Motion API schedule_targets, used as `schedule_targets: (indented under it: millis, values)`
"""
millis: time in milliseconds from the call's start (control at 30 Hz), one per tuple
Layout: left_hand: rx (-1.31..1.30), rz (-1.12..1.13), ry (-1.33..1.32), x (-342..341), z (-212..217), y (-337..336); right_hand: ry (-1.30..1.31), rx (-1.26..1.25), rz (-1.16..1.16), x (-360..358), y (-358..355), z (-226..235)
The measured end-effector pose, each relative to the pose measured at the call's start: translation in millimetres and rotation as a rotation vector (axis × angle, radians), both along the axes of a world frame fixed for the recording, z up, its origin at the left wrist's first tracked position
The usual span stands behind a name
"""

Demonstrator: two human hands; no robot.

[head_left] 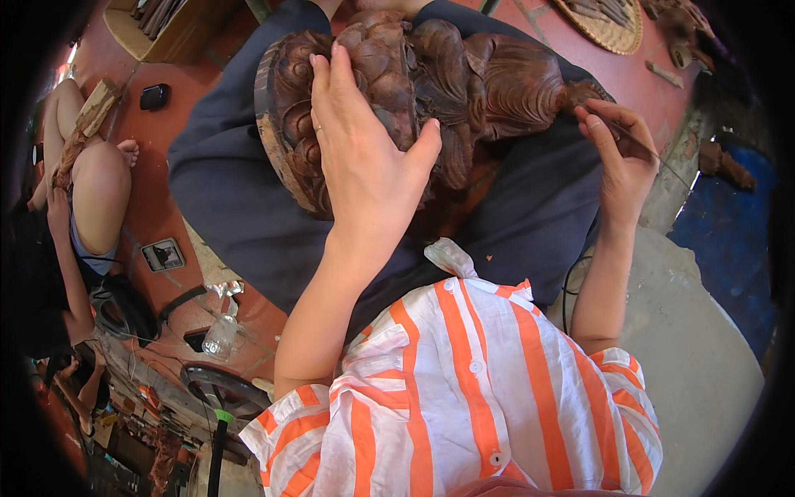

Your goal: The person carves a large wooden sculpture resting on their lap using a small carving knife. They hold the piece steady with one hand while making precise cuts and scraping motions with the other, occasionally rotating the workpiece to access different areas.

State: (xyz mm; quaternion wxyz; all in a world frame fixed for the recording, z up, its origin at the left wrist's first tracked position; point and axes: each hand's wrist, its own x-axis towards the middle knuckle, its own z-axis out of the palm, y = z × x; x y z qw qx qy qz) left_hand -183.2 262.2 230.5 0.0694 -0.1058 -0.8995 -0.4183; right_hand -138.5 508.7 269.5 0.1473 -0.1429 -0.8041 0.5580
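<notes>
Across my lap lies a dark brown carved wooden statue (pixel 517 87), a robed seated figure on its side. Its round, petal-carved base (pixel 294 108) is toward the left and its small head (pixel 586 93) toward the right. My left hand (pixel 364 153) rests flat on the base, fingers stretched and thumb spread out. At the head, my right hand (pixel 621 153) pinches a thin, dark, rod-like tool (pixel 633 139) between thumb and fingers. Where its tip meets the wood is hidden by my fingers.
A cardboard box (pixel 157 37) of slim tools stands at far left, a woven tray (pixel 609 25) at far right. On the red tiles lie a small black case (pixel 154 97) and a clear plastic bottle (pixel 222 331). At left, another person (pixel 58 215) holds a carved wooden piece (pixel 83 132).
</notes>
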Motion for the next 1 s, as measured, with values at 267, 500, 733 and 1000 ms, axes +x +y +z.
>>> schedule_targets:
  millis: [267,500,733,1000]
  values:
    - [0.082,0.052,0.143,-8,-13,4,-0.202,0.008,0.226,-28,-21,16]
    - [0.101,0.106,0.209,-10,-18,6,-0.283,0.551,0.595,-109,-65,37]
    - [0.1,0.098,0.246,-10,-11,8,-0.174,0.832,1.072,-149,-72,29]
    - [0.099,0.12,0.215,-9,-9,7,-0.629,0.67,0.795,-161,-78,44]
